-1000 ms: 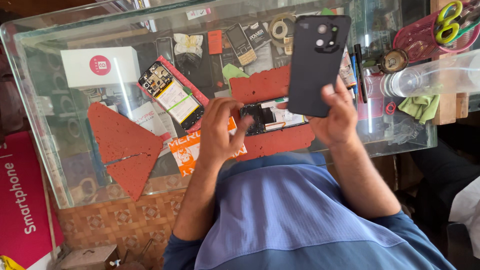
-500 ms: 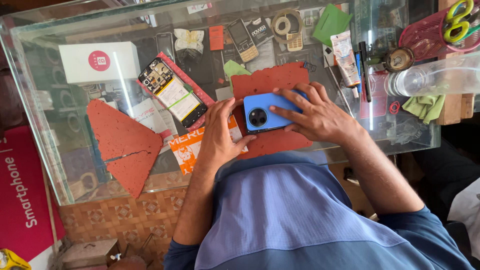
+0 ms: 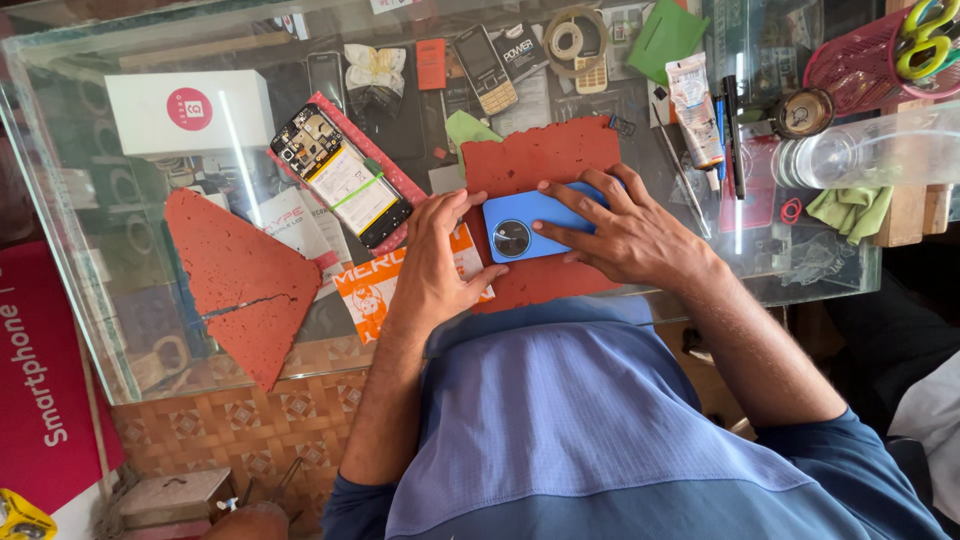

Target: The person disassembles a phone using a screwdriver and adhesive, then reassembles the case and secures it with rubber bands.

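Observation:
A blue phone (image 3: 528, 226) lies back up, its round camera ring showing, on a red mat (image 3: 545, 155) on the glass table (image 3: 110, 300). My left hand (image 3: 435, 262) grips the phone's left end, thumb at its lower corner and fingers on its upper edge. My right hand (image 3: 625, 232) lies over the phone's right half with spread fingers pressing down on the back. The right end of the phone is hidden under that hand.
An opened phone (image 3: 340, 178) with bare insides lies on a pink strip to the left. Around it are a white box (image 3: 190, 110), a torn red mat piece (image 3: 240, 285), a keypad phone (image 3: 482, 68), a tape roll (image 3: 572, 38), a tube (image 3: 692, 95), a clear bottle (image 3: 870, 150) and a pink basket (image 3: 875, 55) with scissors.
One second ago my right hand held a dark phone-shaped piece upright above the table. It has come down, and the blue phone now lies flat on the red mat under both hands.

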